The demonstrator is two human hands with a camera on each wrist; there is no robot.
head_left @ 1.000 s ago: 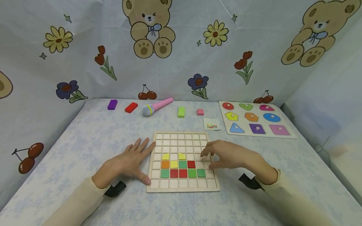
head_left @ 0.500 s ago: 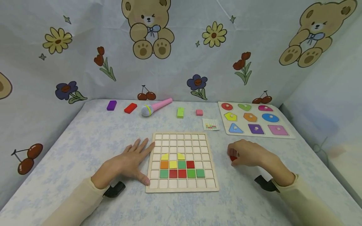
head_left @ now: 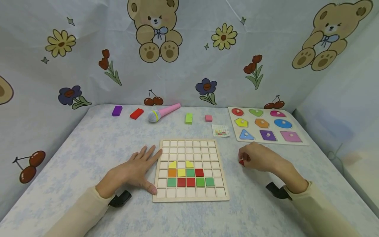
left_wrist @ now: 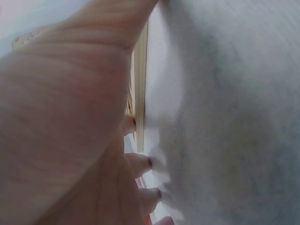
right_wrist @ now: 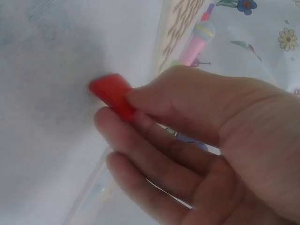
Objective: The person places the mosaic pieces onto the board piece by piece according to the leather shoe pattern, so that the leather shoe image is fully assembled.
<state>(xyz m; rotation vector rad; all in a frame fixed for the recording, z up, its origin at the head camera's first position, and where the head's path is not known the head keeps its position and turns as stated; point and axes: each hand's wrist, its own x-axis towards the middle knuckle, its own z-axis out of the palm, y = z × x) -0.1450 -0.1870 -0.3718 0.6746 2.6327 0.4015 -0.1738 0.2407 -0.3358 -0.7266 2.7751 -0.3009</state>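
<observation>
A wooden grid board [head_left: 190,194] lies on the table with several coloured tiles set in its middle rows. My left hand [head_left: 134,171] rests flat on the table, fingers straight, touching the board's left edge [left_wrist: 139,93]. To the right of the board my right hand [head_left: 254,157] pinches a small red tile [head_left: 241,162] [right_wrist: 112,95] between thumb and fingers, just above the tablecloth.
At the back lie a purple block [head_left: 116,110], a red block [head_left: 136,113], a pink toy microphone [head_left: 164,112], a green block [head_left: 189,118] and a pink cube [head_left: 208,118]. A pattern card [head_left: 220,130] and a shape puzzle board [head_left: 296,142] sit back right.
My right hand left the board's right side and moved out to the table on the right, where it now pinches a red tile. The left hand stayed put.
</observation>
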